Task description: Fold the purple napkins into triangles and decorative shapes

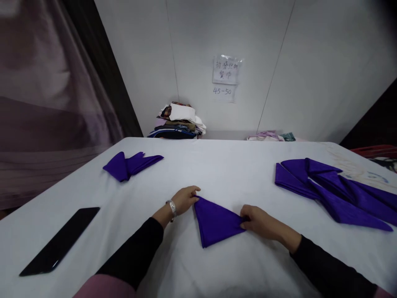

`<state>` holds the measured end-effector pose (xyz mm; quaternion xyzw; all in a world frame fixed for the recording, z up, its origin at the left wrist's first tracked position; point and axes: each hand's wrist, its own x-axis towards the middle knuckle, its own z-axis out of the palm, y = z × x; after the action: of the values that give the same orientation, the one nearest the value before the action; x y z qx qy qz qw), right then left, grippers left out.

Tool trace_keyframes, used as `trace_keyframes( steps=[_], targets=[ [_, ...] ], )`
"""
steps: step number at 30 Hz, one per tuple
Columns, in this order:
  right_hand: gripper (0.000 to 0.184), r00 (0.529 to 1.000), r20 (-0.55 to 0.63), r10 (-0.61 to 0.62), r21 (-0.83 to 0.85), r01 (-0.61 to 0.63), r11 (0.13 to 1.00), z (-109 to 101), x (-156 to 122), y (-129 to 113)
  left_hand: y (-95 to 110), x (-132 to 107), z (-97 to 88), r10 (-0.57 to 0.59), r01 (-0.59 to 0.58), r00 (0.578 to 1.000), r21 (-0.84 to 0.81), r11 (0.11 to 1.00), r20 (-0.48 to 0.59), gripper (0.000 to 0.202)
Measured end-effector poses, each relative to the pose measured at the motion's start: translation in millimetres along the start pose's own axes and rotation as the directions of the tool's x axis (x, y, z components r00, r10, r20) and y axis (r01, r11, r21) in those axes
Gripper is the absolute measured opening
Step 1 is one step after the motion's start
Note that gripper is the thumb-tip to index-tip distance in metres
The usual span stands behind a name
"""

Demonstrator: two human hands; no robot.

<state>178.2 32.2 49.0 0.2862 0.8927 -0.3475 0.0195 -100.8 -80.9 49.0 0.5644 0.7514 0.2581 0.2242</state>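
A purple cloth napkin (217,223), folded into a triangle-like shape, is held between my hands just over the white-covered table. My left hand (185,198), with a silver band at the wrist, pinches its upper left corner. At the right corner, my right hand (259,221) closes thumb and fingers on the fabric. Whether the lower edge touches the table I cannot tell. Farther left lies another folded purple napkin (119,167) with pointed ends. Several loose purple napkins (328,186) lie overlapping on the right side.
A dark flat panel (63,238) lies at the table's left front. Behind the white tablecloth (217,161) are a stack of folded clothes (176,120) and a few fabrics (268,135). Handwritten paper signs (226,70) hang on the wall. A pinkish curtain (46,103) hangs at the left.
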Motion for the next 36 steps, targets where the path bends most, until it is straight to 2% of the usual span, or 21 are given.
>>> trace_keyframes(
  steps=[3, 5, 6, 8, 9, 10, 11, 12, 15, 17, 19, 23, 26, 28, 29, 31, 34, 36],
  targets=[
    [0.005, 0.996, -0.042, -0.081, -0.074, 0.078, 0.994, -15.3, -2.7, -7.6, 18.7, -2.4, -27.0, 0.064, -0.067, 0.997, 0.093, 0.993, 0.031, 0.013],
    [0.009, 0.958, -0.178, -0.226, -0.201, 0.189, 0.961, -31.9, -1.9, -13.7, 35.7, -5.5, -48.4, 0.167, -0.154, 0.984, 0.185, 0.971, -0.057, 0.011],
    [0.011, 0.904, -0.269, -0.332, -0.287, 0.253, 0.924, -39.9, -0.7, -15.7, 43.5, -7.7, -57.2, 0.238, -0.202, 0.961, 0.232, 0.951, -0.140, 0.012],
    [0.015, 0.736, -0.418, -0.532, -0.462, 0.332, 0.823, -50.4, 3.0, -15.2, 52.6, -12.9, -65.0, 0.379, -0.268, 0.871, 0.343, 0.900, -0.312, 0.014],
    [0.016, 0.658, -0.453, -0.601, -0.529, 0.344, 0.775, -51.3, 5.1, -12.3, 52.3, -15.7, -62.7, 0.436, -0.280, 0.822, 0.406, 0.870, -0.367, 0.015],
    [0.018, 0.607, -0.467, -0.643, -0.578, 0.341, 0.741, -48.8, 7.0, -7.6, 48.4, -18.6, -56.1, 0.483, -0.285, 0.787, 0.468, 0.836, -0.384, 0.015],
    [0.020, 0.591, -0.459, -0.663, -0.609, 0.334, 0.719, -43.0, 8.4, -1.6, 41.3, -21.8, -45.6, 0.520, -0.291, 0.775, 0.526, 0.799, -0.361, 0.016],
    [0.023, 0.610, -0.426, -0.669, -0.626, 0.335, 0.704, -34.7, 8.9, 5.5, 31.7, -25.3, -32.5, 0.545, -0.307, 0.783, 0.575, 0.758, -0.299, 0.016],
    [0.029, 0.743, -0.262, -0.616, -0.592, 0.380, 0.710, -5.0, 4.0, 26.4, -0.3, -38.3, 8.8, 0.533, -0.390, 0.845, 0.624, 0.677, -0.049, 0.014],
    [0.027, 0.794, -0.218, -0.568, -0.510, 0.403, 0.760, 8.0, -2.8, 35.9, -14.3, -46.9, 26.4, 0.489, -0.393, 0.872, 0.618, 0.681, 0.016, 0.015],
    [0.028, 0.817, -0.233, -0.528, -0.405, 0.412, 0.816, 10.8, -8.8, 40.4, -19.1, -52.9, 33.2, 0.455, -0.370, 0.890, 0.611, 0.700, 0.017, 0.017],
    [0.032, 0.830, -0.305, -0.466, -0.194, 0.425, 0.884, -1.6, -10.3, 34.5, -14.7, -56.1, 31.4, 0.415, -0.325, 0.909, 0.588, 0.741, -0.021, 0.019],
    [0.029, 0.784, -0.429, -0.449, -0.133, 0.437, 0.890, -7.7, 0.3, 19.3, -12.1, -56.1, 31.0, 0.419, -0.315, 0.906, 0.564, 0.764, -0.063, 0.019],
    [0.031, 0.763, -0.441, -0.473, -0.155, 0.454, 0.877, -5.2, 11.9, 8.4, -12.1, -56.2, 31.9, 0.429, -0.316, 0.899, 0.551, 0.772, -0.085, 0.018],
    [0.033, 0.769, -0.415, -0.486, -0.174, 0.457, 0.872, -2.2, 18.1, 4.1, -12.2, -56.4, 32.4, 0.430, -0.315, 0.898, 0.544, 0.778, -0.095, 0.019],
    [0.043, 0.816, -0.302, -0.492, -0.223, 0.441, 0.869, 6.5, 29.5, -0.5, -12.4, -57.3, 33.3, 0.422, -0.309, 0.901, 0.525, 0.793, -0.106, 0.021],
    [0.061, 0.894, -0.113, -0.434, -0.303, 0.385, 0.871, 21.0, 39.1, 1.9, -11.5, -59.5, 33.1, 0.385, -0.287, 0.915, 0.477, 0.831, -0.120, 0.023],
    [0.066, 0.918, -0.059, -0.392, -0.353, 0.348, 0.869, 28.6, 40.2, 6.0, -9.2, -60.5, 30.6, 0.336, -0.257, 0.932, 0.406, 0.877, -0.137, 0.022]
  ],
)
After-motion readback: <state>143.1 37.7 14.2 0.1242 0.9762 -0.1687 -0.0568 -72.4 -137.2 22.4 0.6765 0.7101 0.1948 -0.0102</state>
